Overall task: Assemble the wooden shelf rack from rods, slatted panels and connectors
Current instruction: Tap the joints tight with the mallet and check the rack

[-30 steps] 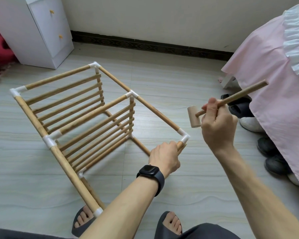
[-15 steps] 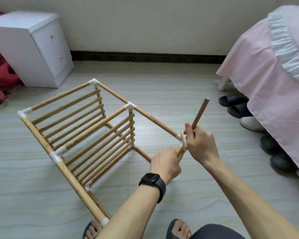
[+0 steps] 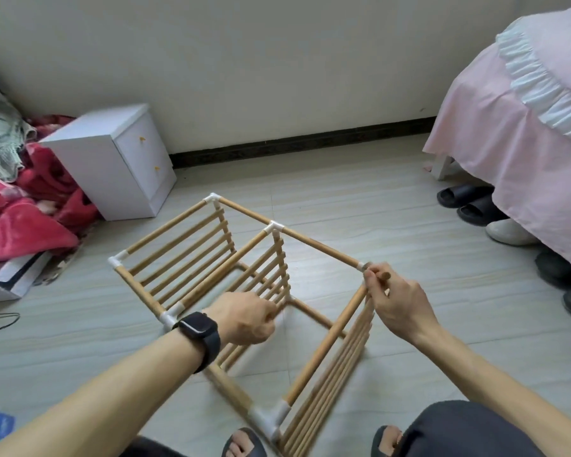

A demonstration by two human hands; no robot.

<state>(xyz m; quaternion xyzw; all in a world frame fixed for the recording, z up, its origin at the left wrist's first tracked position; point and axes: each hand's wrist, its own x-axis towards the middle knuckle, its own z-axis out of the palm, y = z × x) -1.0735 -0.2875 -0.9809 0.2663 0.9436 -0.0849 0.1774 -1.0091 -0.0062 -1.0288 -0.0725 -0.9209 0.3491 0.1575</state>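
Wooden shelf rack (image 3: 317, 245): on the tiled floor (image 3: 376, 199), just ahead of the person's feet.
Right hand (image 3: 399, 305): fingers curled, pinching a wooden rod end (image 3: 384, 276) beside the rack's near right corner connector (image 3: 361, 266).
Left hand (image 3: 244, 319): curled into a fist over the rack's middle, blurred; cannot tell whether it holds anything.

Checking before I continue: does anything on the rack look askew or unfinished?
Nothing plainly broken. The near slatted panel is blurred, and the right hand covers its joint with the white corner connector, so seating cannot be judged.
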